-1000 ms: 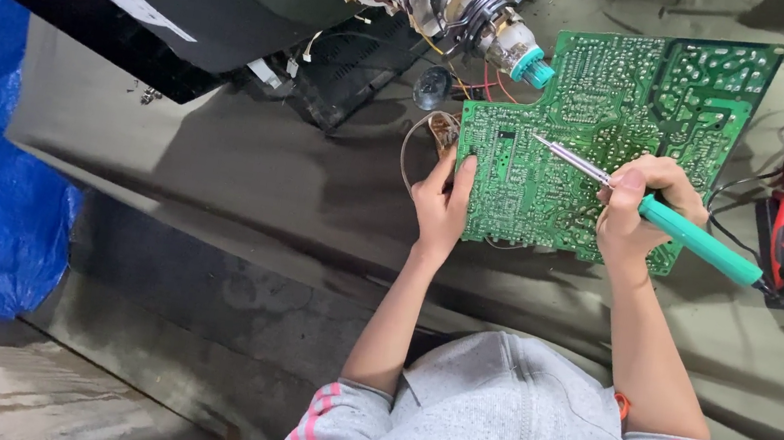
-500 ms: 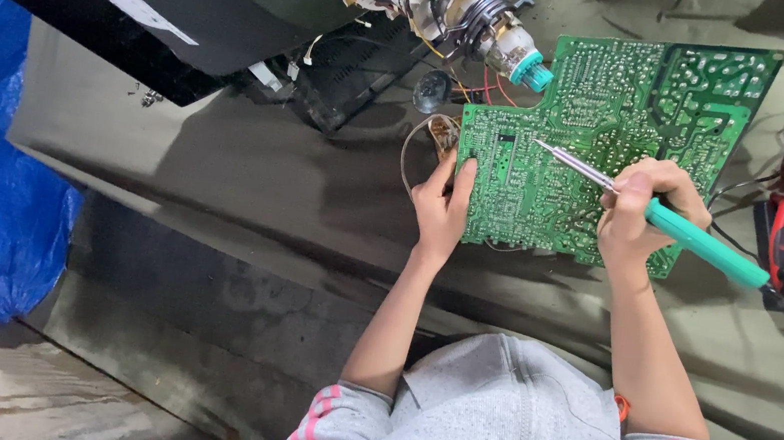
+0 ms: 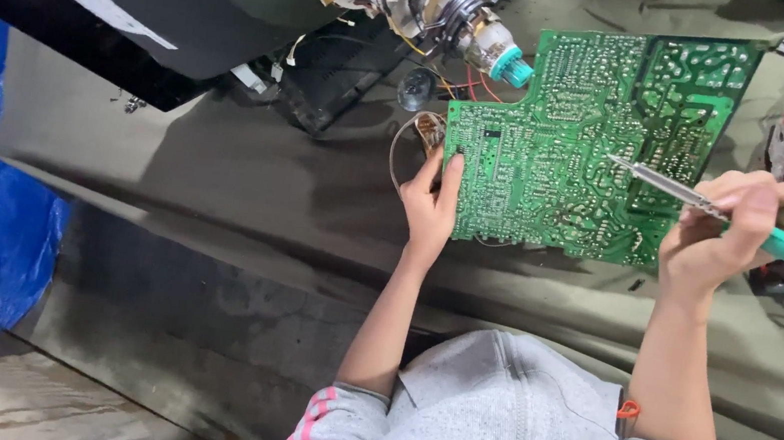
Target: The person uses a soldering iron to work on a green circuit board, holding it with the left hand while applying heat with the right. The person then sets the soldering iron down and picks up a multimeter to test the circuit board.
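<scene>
**Two hands on one green board**

Two hands work the circuit board [image 3: 584, 144], which lies solder-side up, speckled with silver joints. Left hand [image 3: 432, 200] lies flat, fingers open, on its nine-o'clock edge. Right hand [image 3: 722, 225] is closed round a teal-handled soldering iron [image 3: 716, 210]; the iron's long axis points toward ten o'clock, tip over the board.

We stretch both bare forearms forward from pushed-up grey sleeves with pink stripes, elbows close to the body. Our left hand [image 3: 432, 198] lies palm down with the wrist straight, fingers [image 3: 452, 172] pointing away from us and held loosely together, the thumb tucked along the side. Our right hand [image 3: 726, 226] sits further out and a little higher, its wrist bent slightly inward. Its fingers curl closed in a pen-like grip, thumb and forefinger pinched at the front, knuckles turned up toward the camera. The two hands stay well apart.
</scene>
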